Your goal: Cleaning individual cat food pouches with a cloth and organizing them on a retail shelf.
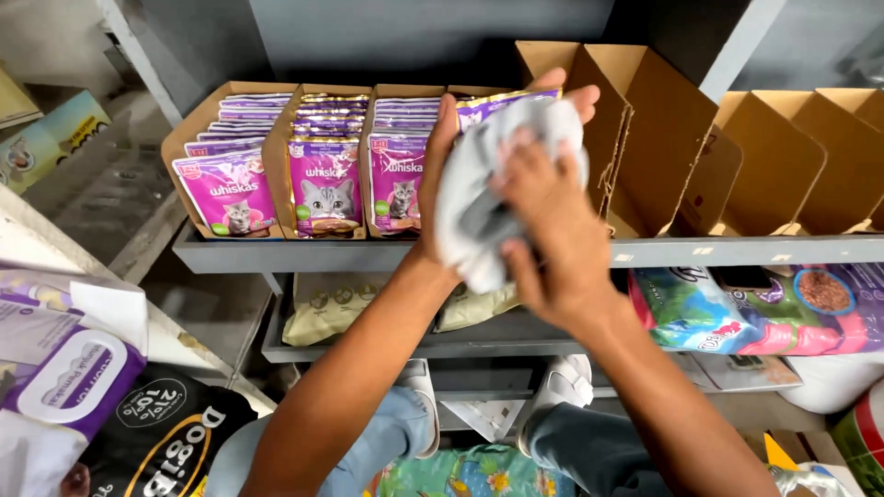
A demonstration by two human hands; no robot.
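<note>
A: Purple pouch (502,104), held up in front of the top shelf (405,255). Only its upper edge shows; the rest sits behind a grey cloth (479,207).

B: Who holds what?

A: Left hand (451,156) wraps the pouch from behind, thumb on the near side, fingertips curling over the top right corner. Closed around pouch and cloth together. Right hand (552,239) lies flat over the cloth, fingers spread, pressing it against the pouch face. Fingers bent onto the cloth, so gripping the cloth.

B: Position relative to the stock?

A: Just right of the third cardboard tray (396,161) of purple pouches, in front of the fourth slot. Three trays to the left stand full, pouches upright in rows, cat pictures facing out.

B: Right of the hands?

A: Open brown cardboard boxes (681,138), flaps up, contents not visible from here.

B: Below?

A: Lower shelf (479,340) carries pale bags at left and a colourful pet food bag (737,308) at right. White shoes and blue jeans of the person show beneath the arms. Bottom left corner: a pack of wet wipes (64,373) lying on a black bag (166,437).
</note>
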